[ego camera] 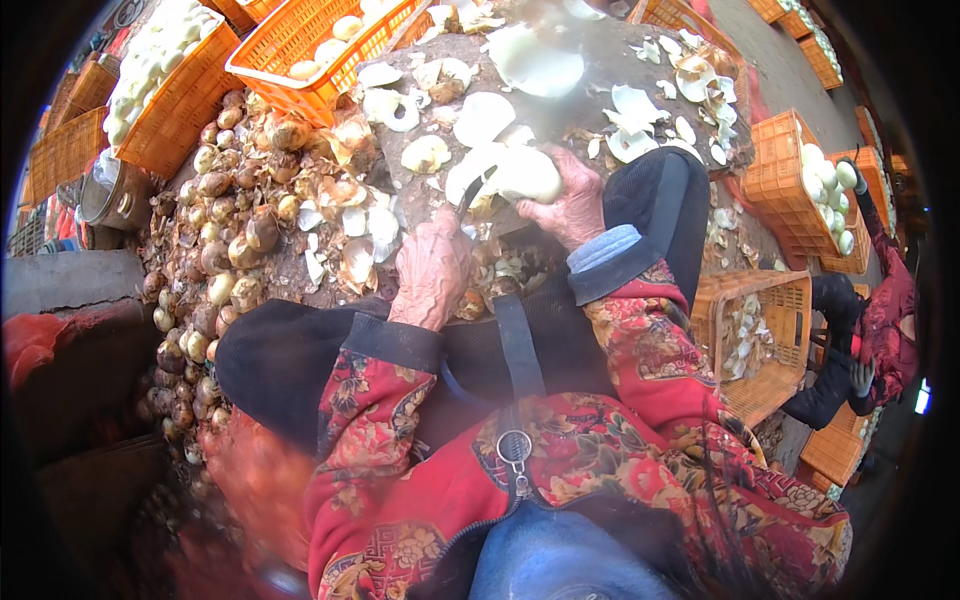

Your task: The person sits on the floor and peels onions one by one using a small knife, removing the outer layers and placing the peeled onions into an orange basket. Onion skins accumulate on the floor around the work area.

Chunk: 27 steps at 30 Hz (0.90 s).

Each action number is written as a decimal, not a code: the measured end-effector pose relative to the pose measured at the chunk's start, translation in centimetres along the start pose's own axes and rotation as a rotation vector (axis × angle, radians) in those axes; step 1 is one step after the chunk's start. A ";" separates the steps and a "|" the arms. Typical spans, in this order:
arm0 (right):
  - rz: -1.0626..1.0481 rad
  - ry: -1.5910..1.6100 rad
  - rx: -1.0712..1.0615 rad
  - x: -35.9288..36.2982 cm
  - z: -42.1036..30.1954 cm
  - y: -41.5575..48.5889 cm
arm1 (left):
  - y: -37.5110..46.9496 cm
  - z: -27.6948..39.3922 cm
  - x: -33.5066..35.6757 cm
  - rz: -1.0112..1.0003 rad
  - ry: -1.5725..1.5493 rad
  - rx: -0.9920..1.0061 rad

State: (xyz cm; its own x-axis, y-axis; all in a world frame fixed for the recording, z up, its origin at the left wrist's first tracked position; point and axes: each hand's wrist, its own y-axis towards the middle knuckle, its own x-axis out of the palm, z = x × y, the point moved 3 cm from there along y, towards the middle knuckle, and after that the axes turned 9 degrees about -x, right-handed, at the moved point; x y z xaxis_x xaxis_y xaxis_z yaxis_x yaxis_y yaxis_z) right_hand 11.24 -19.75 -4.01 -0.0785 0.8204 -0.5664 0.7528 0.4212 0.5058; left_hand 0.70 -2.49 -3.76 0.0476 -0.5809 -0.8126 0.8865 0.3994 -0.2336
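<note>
My left hand (431, 262) grips a small curved knife (476, 189), its dark blade against pale onion layers. My right hand (570, 196) is closed around the side of a peeled white onion (531, 175), just right of the blade. Both hands are above the near edge of a worn board (420, 176). Loose white onion layers (484, 118) lie beyond the onion, and a yellowish onion piece (426, 154) rests to its left. The knife's handle is mostly hidden in my left fist.
Unpeeled onions (217, 217) are heaped on the left among dry skins. An orange crate (300, 86) with a few onions stands beyond them. To the right are a crate of peeled onions (780, 161) and a crate with peelings (765, 386). Another person (885, 330) is at the far right.
</note>
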 end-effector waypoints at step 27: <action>-0.085 -0.091 -0.085 0.5 -0.9 0.8 | 1.7 0.4 -1.0 -0.046 0.012 -0.025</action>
State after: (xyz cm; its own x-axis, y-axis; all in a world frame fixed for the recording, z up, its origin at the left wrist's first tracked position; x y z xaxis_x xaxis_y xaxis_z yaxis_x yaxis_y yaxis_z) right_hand 11.20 -18.71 -3.32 -0.0772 0.7437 -0.6640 0.6875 0.5221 0.5048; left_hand 2.34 -1.49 -3.13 0.0019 -0.5907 -0.8069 0.8760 0.3902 -0.2835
